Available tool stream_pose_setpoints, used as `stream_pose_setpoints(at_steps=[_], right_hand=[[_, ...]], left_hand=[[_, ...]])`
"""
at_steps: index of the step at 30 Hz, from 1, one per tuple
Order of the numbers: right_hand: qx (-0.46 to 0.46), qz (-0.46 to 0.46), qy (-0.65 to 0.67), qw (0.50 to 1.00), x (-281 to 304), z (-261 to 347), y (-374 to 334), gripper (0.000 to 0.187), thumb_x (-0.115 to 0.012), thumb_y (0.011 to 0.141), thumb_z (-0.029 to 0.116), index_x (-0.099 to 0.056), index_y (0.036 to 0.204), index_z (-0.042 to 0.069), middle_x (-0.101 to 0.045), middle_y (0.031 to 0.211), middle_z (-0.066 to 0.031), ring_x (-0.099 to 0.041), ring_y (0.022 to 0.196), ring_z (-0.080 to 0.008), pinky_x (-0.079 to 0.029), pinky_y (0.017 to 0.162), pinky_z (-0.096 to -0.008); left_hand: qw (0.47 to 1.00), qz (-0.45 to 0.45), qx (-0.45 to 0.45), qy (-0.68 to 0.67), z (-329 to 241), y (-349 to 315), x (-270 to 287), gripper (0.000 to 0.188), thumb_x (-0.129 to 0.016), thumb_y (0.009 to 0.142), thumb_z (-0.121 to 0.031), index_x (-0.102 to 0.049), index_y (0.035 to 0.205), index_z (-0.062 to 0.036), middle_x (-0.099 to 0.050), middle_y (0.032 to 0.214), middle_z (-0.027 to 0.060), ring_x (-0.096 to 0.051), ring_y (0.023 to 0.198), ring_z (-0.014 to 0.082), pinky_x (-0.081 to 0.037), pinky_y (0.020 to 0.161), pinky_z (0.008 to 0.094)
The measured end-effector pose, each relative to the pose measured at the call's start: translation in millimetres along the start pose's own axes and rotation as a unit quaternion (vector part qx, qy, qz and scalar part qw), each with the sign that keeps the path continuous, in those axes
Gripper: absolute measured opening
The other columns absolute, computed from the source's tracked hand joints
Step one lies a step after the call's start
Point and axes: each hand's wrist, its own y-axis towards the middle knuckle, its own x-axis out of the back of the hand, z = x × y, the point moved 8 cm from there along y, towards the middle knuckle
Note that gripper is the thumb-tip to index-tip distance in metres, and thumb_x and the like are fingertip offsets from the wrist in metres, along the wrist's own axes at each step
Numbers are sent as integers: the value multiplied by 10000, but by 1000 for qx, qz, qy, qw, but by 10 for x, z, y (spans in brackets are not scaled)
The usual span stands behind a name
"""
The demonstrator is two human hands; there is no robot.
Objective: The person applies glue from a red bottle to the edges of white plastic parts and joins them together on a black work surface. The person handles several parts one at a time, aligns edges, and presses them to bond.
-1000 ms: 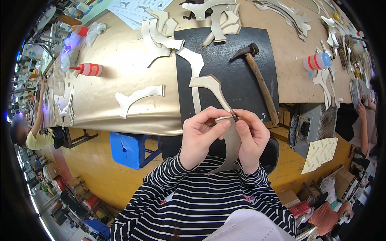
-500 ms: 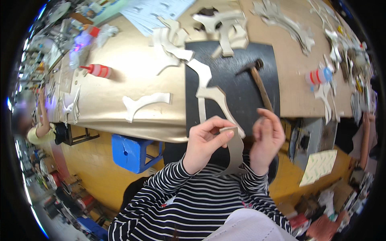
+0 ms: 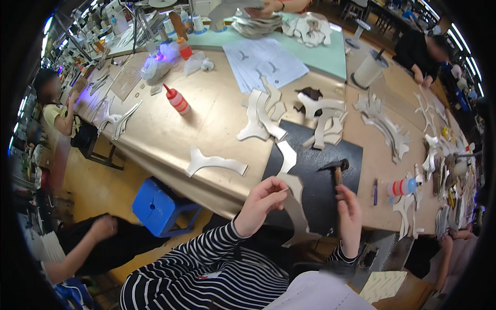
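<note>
Containers first. On the gold sheet I log a squeeze bottle [image 3: 176, 101] with red bands and a red nozzle; what it contains I cannot make out. A second bottle [image 3: 402, 187], blue-capped and also red-banded, stands at the right beside pale cut pieces [image 3: 405, 209]. Farther back, an orange-red bottle [image 3: 184, 49] is near a crumpled clear plastic bag [image 3: 196, 63], contents unclear to me.

Wearer's left hand [image 3: 264, 204]: thumb and fingertips pinched together on the upper end of a curved grey-brown piece [image 3: 296, 213]. The piece hangs from that grip, in front of the black mat [image 3: 315, 201]. Right hand [image 3: 350, 217]: fingers part-curled at the wooden handle of the hammer [image 3: 337, 166], whose head lies over the mat. I cannot tell whether the fingers are closed around the handle.

Hidden or cut off: the lower handle is lost behind the right hand; the fingertips cover the piece's upper end. A co-worker's hand [image 3: 271, 8] at the upper edge is cropped, and another person's arm [image 3: 82, 253] enters from the lower left, blurred at the hand.

Writing: the paper sheets [image 3: 248, 67] carry dark outline drawings with print too small for me to read. Pale marks on a cream sheet [image 3: 383, 287], lower right, are likewise illegible.
</note>
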Motion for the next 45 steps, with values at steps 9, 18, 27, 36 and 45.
stream_pose_setpoints(at_steps=[9, 18, 27, 36, 45], right_hand=[[-115, 34, 29, 992, -463, 192, -100, 261, -543, 952, 59, -583, 1206, 14, -603, 803, -8, -570, 723, -50, -435, 569, -192], [-106, -49, -46, 992, 360, -101, 406, 331, -600, 945, 115, -599, 1262, 18, -643, 890, -32, -571, 715, -36, -394, 501, -173], [23, -26, -209, 977, -502, 257, 161, 446, -698, 822, 95, -569, 1241, 13, -589, 1131, -168, -580, 1013, -340, -467, 891, -396], [-53, -42, -284, 956, -930, -214, -5, 413, -684, 757, 6, -591, 1160, -6, -590, 905, -115, -581, 843, -275, -484, 755, -374], [-15, -142, -324, 935, -634, -180, -101, 347, -636, 794, -33, -593, 1138, -23, -556, 1008, -142, -616, 670, -233, -523, 622, -337]], left_hand=[[982, 16, -84, 170, 53, -47, 187, 338, -558, 935, -40, -491, 1264, -4, -591, 1117, 104, -573, 1034, 170, -478, 897, 305], [633, -136, -257, 717, -568, 158, 1218, 426, -673, 788, -50, -593, 1206, -81, -562, 1220, 110, -499, 1170, 335, -399, 1004, 403], [643, -89, -229, 726, -564, 254, 1447, 364, -704, 761, -11, -591, 1106, -30, -555, 1090, 117, -536, 1069, 281, -431, 934, 372], [743, -17, -239, 624, -556, 195, 943, 404, -713, 754, -51, -664, 1155, -43, -622, 1001, 94, -563, 950, 268, -430, 856, 361], [708, 112, -307, 626, -138, 212, 303, 411, -731, 729, -100, -672, 1130, -33, -616, 995, 72, -551, 916, 260, -429, 857, 365]])
